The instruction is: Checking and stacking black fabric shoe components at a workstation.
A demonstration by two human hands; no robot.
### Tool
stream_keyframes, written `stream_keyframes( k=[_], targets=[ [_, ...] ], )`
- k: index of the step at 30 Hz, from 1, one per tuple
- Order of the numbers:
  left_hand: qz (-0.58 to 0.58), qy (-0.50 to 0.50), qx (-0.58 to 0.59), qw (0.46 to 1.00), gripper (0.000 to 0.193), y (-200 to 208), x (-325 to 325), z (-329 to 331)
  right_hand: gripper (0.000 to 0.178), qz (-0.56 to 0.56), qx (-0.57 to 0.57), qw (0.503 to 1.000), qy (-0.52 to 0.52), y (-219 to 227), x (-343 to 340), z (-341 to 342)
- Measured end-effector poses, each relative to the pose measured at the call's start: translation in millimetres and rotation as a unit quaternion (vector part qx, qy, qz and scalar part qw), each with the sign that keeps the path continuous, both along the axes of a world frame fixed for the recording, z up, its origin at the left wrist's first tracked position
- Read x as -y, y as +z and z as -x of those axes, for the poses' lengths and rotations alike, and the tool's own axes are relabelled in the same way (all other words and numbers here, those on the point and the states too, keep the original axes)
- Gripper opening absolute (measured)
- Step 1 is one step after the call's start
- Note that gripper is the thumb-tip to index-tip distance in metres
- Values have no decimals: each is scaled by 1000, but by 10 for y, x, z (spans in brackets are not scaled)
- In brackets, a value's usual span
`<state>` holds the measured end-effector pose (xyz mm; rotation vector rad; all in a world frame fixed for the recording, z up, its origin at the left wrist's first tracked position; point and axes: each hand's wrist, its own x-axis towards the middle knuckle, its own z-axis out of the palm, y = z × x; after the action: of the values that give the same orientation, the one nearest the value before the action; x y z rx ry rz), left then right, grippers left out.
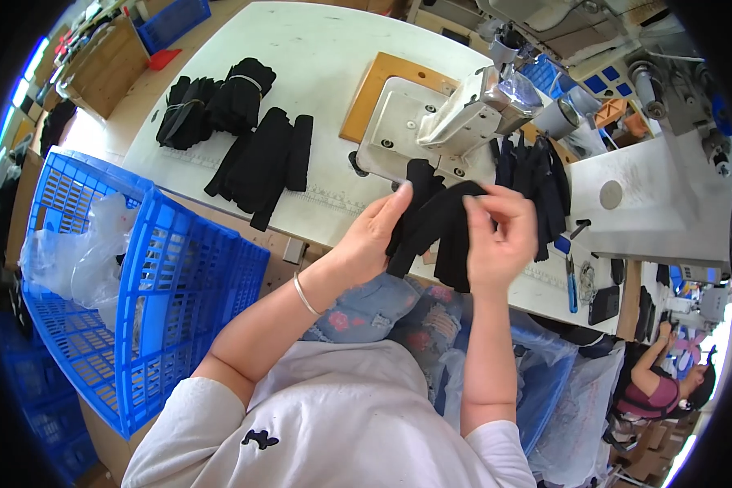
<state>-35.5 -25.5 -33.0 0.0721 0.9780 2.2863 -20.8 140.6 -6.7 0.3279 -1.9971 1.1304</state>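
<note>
Black fabric strips are held up between my two hands, in front of the sewing machine. My left hand is closed round the strips at their left side, its thumb pointing up along them. On the other side my right hand pinches the end of one strip between thumb and fingertips, so the strip arches across. Lower ends of the cloth hang down over the table's near edge. More dark strips lie beside the machine, just behind my right hand.
Two banded black bundles and loose black pieces lie on the white table. A blue crate with clear plastic stands at left. Blue-handled snips rest at right. Another person sits far right.
</note>
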Motion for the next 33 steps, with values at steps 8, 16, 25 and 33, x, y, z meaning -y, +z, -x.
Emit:
stream_keyframes(
  k=[8, 16, 25, 33],
  targets=[
    [-20, -12, -43, 999, 37, -34, -14, 27, 34, 97, 312, 945, 12, -86, -515, -165],
    [63, -16, -142, 988, 33, -33, -73, -2, 47, -165, 110, 980, -25, 210, 31, 28],
    [41, -55, -137, 988, 34, 7, 13, 46, 11, 156, 128, 976, 85, 131, 73, 88],
    [-69, -40, -32, 996, 40, -31, 12, 38, 22, 279, 263, 907, 173, 120, -332, -154]
  ],
)
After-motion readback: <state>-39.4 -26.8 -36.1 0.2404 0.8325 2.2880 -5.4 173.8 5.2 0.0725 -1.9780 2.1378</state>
